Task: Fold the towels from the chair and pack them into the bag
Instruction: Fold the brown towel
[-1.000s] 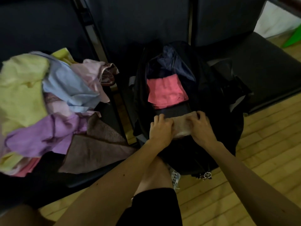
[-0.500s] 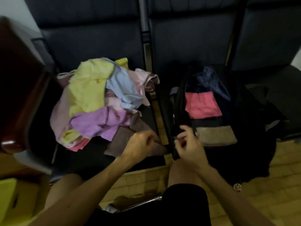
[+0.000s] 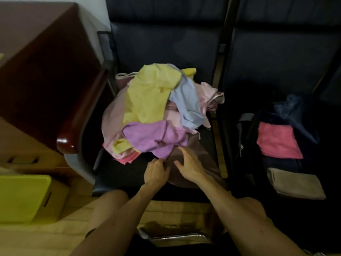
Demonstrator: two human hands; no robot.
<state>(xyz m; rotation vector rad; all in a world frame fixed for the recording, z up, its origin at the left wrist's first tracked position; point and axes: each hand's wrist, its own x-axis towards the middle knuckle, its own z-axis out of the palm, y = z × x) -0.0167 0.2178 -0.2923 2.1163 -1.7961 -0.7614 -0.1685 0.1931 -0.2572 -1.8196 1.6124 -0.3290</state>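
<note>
A heap of crumpled towels (image 3: 153, 111), yellow, purple, light blue and pink, lies on the dark chair seat (image 3: 121, 174). At its near edge lies a brown towel (image 3: 201, 157). My left hand (image 3: 156, 171) has its fingers curled at the brown towel's left edge. Fingers spread, my right hand (image 3: 190, 167) rests on top of that towel. On the chair to the right sits the open black bag (image 3: 245, 145), holding a folded pink towel (image 3: 278, 143) and a folded beige towel (image 3: 295, 183).
A dark red wooden armrest (image 3: 79, 117) borders the chair on the left. A yellow-lidded box (image 3: 24, 198) stands on the wooden floor at lower left. A metal bar (image 3: 177, 237) lies on the floor between my legs.
Both hands left the beige towel in the bag and moved left to the brown towel on the chair. The view swung left with them.
</note>
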